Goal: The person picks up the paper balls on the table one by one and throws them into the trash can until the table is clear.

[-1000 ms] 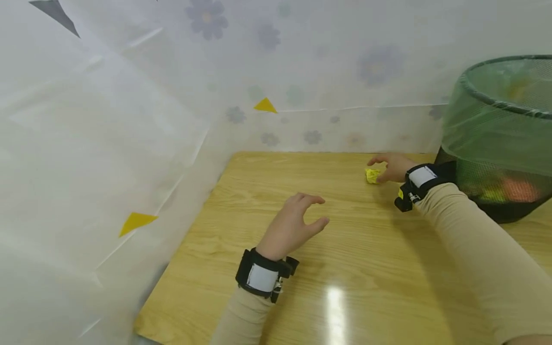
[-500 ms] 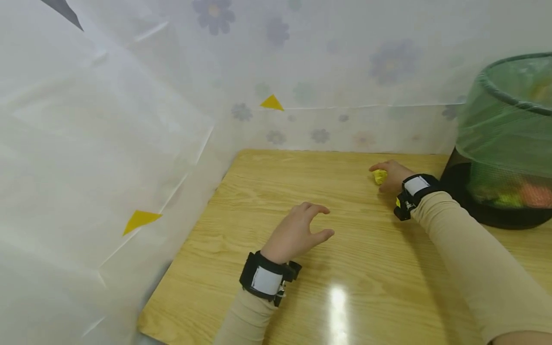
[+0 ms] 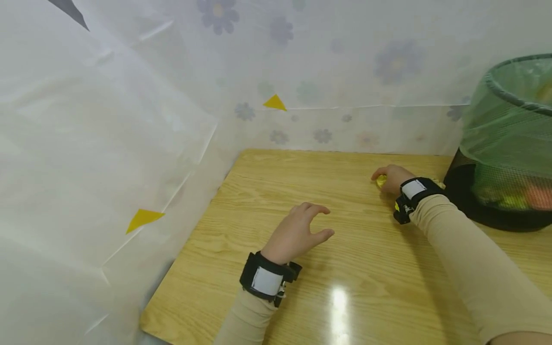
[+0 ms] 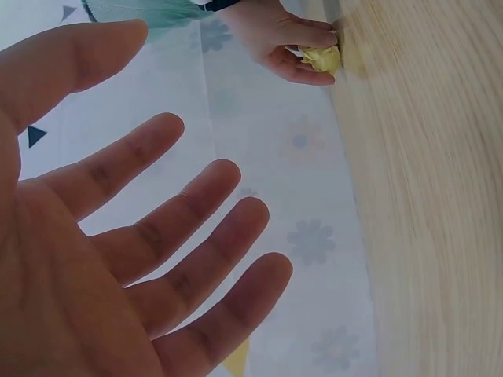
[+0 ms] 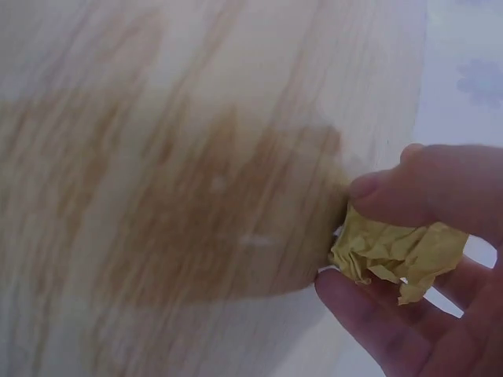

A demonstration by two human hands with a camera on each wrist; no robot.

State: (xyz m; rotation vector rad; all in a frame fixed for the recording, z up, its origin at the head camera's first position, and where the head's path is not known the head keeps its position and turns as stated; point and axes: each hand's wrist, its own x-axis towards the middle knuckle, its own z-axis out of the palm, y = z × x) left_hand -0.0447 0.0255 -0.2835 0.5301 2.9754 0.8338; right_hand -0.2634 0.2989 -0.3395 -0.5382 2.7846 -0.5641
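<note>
A crumpled yellow paper ball is held between the thumb and curled fingers of my right hand, low over the far right part of the wooden table. In the head view, the hand hides most of the paper ball. My left hand hovers above the middle of the table, fingers spread and slightly bent, holding nothing. The left wrist view shows its palm and separated fingers, with the right hand and paper beyond.
A black mesh bin with a green bag over its rim stands at the right; yellow-green and red-orange things show through. Something small and yellowish peeks out behind the right wristband. Flower-patterned white sheeting bounds the table's back and left.
My right hand has closed around the yellow paper ball, which is now more covered by its fingers. The left hand barely moved. The view has shifted slightly, with the bin further right.
</note>
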